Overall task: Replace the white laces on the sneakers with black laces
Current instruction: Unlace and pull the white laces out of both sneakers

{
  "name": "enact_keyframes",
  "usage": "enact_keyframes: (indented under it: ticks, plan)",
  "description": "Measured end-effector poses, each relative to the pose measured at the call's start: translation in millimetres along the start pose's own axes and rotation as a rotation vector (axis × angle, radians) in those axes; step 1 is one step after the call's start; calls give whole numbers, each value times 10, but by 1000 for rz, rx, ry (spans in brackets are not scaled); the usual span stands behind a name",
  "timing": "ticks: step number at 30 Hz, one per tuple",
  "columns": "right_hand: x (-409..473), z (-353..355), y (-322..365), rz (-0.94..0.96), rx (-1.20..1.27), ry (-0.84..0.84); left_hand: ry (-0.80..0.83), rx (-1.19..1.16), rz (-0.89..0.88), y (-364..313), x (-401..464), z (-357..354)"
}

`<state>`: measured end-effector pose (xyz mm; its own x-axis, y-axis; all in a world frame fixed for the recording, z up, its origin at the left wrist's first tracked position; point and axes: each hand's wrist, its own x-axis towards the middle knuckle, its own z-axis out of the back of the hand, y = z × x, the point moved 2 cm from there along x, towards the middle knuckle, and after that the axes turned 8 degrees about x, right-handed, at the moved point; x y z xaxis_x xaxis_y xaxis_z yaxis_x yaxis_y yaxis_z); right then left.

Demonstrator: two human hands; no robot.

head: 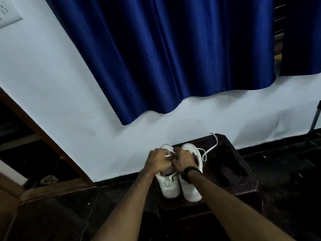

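Two white sneakers stand side by side on a dark stool, toes pointing away from me. Over the left sneaker my left hand has its fingers curled and pinches a white lace end that sticks out between the fingers. My right hand, with a black band on the wrist, is curled over the gap between the shoes and touches the left hand. What it holds is hidden. A loose white lace trails from the right sneaker toward the stool's far corner. A short black lace piece shows at the left sneaker's opening.
A dark object lies on the stool to the right of the shoes. A white wall and a blue curtain stand right behind. The floor is dark. A wooden door frame runs at the left, a metal leg at the right.
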<state>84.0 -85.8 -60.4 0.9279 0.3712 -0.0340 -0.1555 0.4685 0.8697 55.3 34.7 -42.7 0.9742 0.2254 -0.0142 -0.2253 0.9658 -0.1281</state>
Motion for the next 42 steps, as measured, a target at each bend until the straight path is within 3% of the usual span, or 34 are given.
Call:
enact_keyframes:
  ticks: [3,7,9,13,17,18,20,22,24,26,28,29,32,35,37,39,40,42]
  plan:
    - [-6,9,-10,-2,-3,-15,34,-348,132,54,-10,106]
    - [-2,5,-21,6,-23,-21,-186,-1394,369,127,-83,305]
    - [-7,9,-26,11,-36,-37,-225,-1591,508,279,-89,318]
    - [-29,13,-17,14,-37,-64,-195,-1146,549,449,-145,325]
    - [-51,13,-17,19,-28,-73,-514,-1400,946,613,-179,289]
    - [-56,12,-19,22,-27,-71,-509,-1299,1018,634,-187,247]
    - [-61,13,-15,33,-27,-69,-404,-850,1031,596,-225,163]
    - [-59,12,-19,51,-27,-68,-442,-427,778,485,-221,121]
    - [-56,6,-22,63,-38,-67,-490,-225,339,310,-126,132]
    - [-49,6,-20,69,-31,-61,-315,-7,-10,117,-38,83]
    - [-42,7,-18,70,-27,-48,-111,236,-145,-10,-25,1]
    - [-39,8,-15,72,-36,-42,-84,278,-152,-37,-28,-33]
    - [-27,-8,-30,79,-45,-50,-253,246,-118,4,-29,-150]
    - [-34,-14,-36,67,-42,-74,-668,-62,74,112,-75,-138]
    - [-36,-15,-35,73,-55,-78,-892,-486,441,243,-140,19]
    - [-42,-14,-33,77,-63,-86,-961,-864,830,501,-153,132]
    - [-43,-16,-34,76,-59,-93,-934,-937,987,624,-163,161]
    - [-43,-21,-27,70,-52,-98,-792,-822,1141,767,-206,176]
